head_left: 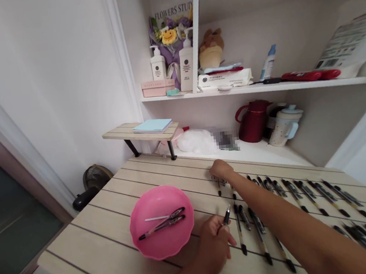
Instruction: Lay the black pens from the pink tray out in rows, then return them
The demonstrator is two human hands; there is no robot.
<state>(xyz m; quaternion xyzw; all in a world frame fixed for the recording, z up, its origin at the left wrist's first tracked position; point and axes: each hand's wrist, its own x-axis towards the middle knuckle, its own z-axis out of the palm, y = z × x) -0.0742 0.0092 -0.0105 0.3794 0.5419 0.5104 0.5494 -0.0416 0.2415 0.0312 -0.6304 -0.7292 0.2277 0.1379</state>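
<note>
On a pale slatted table (96,229), one pink bowl (153,201) holds two pens (162,227) and one white stick (156,218), while just beside it the left hand (214,239) pinches one black-gripped pen (226,216) between its fingers, long axis and tip aimed away, slightly rightward, and the right hand (221,170) bends near the far edge, its fingertips hidden, their grip impossible to tell.

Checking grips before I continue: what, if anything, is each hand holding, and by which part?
Left hand: a pen, held behind its exposed tip end. Right hand: cannot tell.
</note>
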